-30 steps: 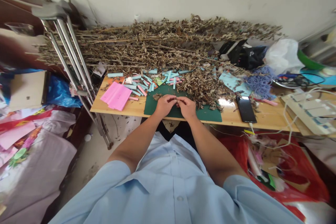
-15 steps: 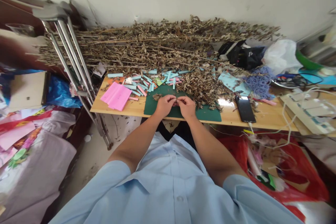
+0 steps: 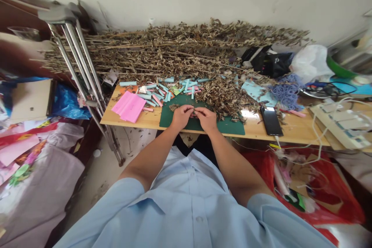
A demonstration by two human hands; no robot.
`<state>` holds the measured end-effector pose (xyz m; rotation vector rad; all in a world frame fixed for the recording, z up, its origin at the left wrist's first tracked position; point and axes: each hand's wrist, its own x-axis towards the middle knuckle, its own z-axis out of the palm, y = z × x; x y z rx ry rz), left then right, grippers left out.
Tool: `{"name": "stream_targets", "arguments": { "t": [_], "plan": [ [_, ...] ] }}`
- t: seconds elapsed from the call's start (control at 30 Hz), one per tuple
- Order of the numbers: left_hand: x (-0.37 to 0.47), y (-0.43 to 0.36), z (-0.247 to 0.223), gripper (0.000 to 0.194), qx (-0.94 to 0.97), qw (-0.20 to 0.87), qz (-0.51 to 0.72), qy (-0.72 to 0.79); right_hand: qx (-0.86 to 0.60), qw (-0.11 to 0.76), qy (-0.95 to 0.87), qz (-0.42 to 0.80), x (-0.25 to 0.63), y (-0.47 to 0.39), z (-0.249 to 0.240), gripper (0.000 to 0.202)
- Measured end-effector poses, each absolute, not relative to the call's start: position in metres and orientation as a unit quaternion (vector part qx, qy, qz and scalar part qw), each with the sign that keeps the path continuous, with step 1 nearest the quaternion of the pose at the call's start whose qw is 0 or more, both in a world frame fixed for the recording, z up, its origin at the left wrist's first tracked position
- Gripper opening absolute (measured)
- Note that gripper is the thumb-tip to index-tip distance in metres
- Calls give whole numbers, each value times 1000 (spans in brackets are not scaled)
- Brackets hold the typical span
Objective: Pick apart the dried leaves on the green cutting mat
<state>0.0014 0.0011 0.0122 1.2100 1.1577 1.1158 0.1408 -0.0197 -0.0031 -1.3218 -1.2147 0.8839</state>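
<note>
Over the green cutting mat (image 3: 229, 127), my left hand (image 3: 182, 117) and my right hand (image 3: 206, 118) meet with fingertips pinched together. What lies between the fingers is tiny and mostly hidden; I cannot make it out. A small clump of dried leaf (image 3: 173, 107) sits on the mat just beyond my left hand. Behind and right of my right hand spreads a heap of loose dried leaves (image 3: 223, 95). Blue and pink paper rolls (image 3: 157, 93) lie scattered past the mat's far left corner. Pink paper sheets (image 3: 128, 106) rest at the table's left end.
Long dried stalks with leaves (image 3: 174, 48) stretch along the wall. Metal crutches (image 3: 84, 69) lean at the left. To the right are a phone (image 3: 271, 120) with a cable, purple string (image 3: 287, 90) and a power strip (image 3: 340, 124). A red bag (image 3: 343, 197) stands below the table's edge.
My fingertips have shifted very slightly where they meet, the left hand a touch to the left. Everything else lies as before.
</note>
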Motion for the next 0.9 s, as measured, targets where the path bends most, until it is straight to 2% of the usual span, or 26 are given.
{"name": "stream_targets", "arguments": {
  "t": [0.17,0.4,0.63,0.9],
  "plan": [
    [1,3,11,11,506,544,477,469,-567,523,-539,338,142,-20,-4,19],
    [0,3,11,20,510,586,447,444,-592,523,-514,335,139,-21,3,20],
    [0,1,15,14,504,590,447,445,-577,544,-483,371,138,-21,4,23],
    [-1,1,10,12,525,518,470,485,-547,539,-516,380,138,-23,2,24]
  ]
}}
